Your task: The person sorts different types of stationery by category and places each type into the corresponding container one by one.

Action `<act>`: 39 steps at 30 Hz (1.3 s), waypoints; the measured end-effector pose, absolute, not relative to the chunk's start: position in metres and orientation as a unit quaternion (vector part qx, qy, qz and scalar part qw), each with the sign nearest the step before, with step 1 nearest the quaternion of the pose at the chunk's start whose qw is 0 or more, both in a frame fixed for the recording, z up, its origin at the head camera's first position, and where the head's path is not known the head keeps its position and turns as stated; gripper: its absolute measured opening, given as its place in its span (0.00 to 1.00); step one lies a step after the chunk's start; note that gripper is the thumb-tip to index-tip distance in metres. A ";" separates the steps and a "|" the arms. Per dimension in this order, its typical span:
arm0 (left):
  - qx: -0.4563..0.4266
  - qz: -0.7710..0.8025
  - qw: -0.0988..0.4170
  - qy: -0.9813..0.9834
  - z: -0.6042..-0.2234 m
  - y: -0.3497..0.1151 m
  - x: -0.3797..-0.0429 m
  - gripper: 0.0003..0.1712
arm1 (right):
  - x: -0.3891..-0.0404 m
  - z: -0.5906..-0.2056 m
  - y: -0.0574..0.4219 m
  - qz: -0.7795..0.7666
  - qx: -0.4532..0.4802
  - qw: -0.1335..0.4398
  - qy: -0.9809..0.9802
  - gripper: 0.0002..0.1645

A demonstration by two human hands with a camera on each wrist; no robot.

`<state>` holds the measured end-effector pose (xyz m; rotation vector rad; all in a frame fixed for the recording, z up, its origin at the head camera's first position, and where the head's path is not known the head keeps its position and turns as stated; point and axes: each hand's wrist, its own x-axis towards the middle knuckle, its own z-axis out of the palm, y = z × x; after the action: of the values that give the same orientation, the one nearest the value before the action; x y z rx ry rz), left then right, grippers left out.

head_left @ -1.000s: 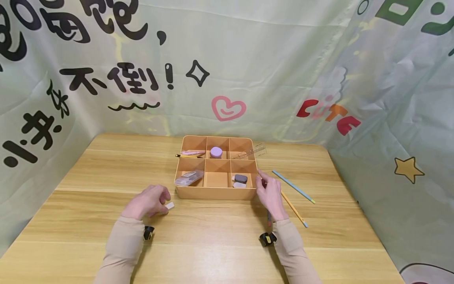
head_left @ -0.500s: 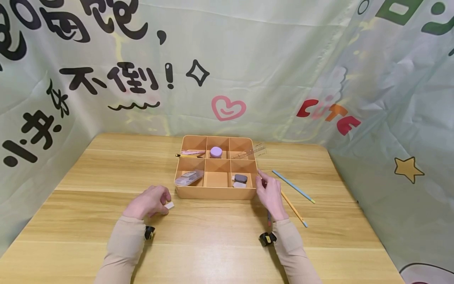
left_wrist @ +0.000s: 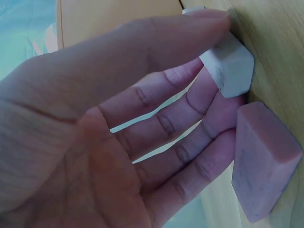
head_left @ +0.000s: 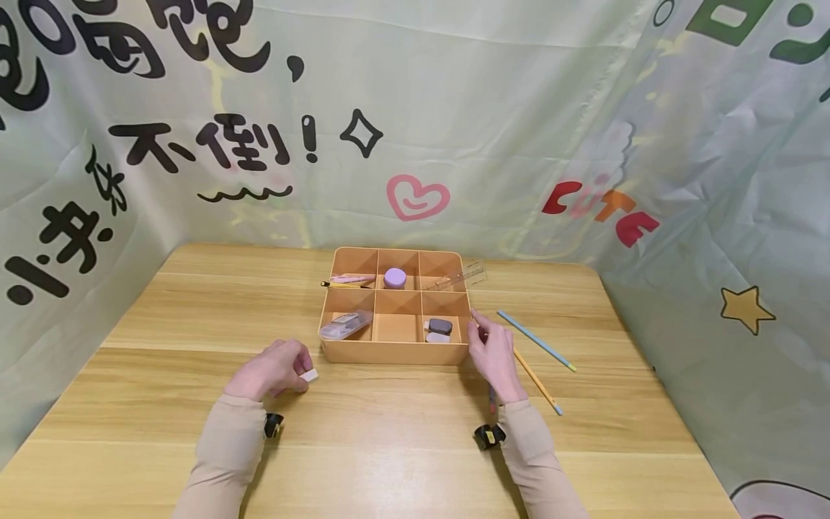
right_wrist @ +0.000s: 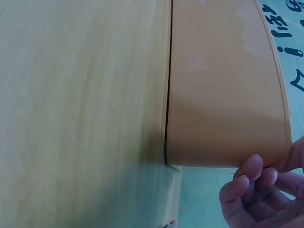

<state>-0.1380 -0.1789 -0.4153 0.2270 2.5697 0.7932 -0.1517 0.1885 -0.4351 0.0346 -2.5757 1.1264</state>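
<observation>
My left hand (head_left: 272,369) pinches a white eraser (left_wrist: 232,69) between thumb and fingers, low over the table left of the box. Close by its fingertips, a pink slanted eraser (left_wrist: 261,164) shows in the left wrist view; the hand hides it from the head camera. An orange six-compartment organizer box (head_left: 395,353) stands ahead. My right hand (head_left: 496,360) holds the box's right side, fingers at the rim. In the right wrist view, curled fingertips (right_wrist: 251,167) press the corner of its outer wall. Dark-grey and pale erasers (head_left: 440,327) sit in the front right compartment.
A clear case (head_left: 346,326), a purple round container (head_left: 395,278), pens (head_left: 352,279) and a clear ruler (head_left: 457,277) occupy other compartments. Right of the box lie a blue pencil (head_left: 536,341) and a yellow pencil (head_left: 537,382). A third pencil (head_left: 491,398) is partly under the right wrist.
</observation>
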 end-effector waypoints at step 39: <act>0.101 0.375 0.088 0.917 -0.401 -0.188 -0.138 0.14 | -0.153 -0.437 0.190 0.390 0.017 0.167 -0.905 0.21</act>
<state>-0.1385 -0.1885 -0.4007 0.3006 2.7308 1.1173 -0.1532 0.1897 -0.4369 0.0476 -2.5753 1.1107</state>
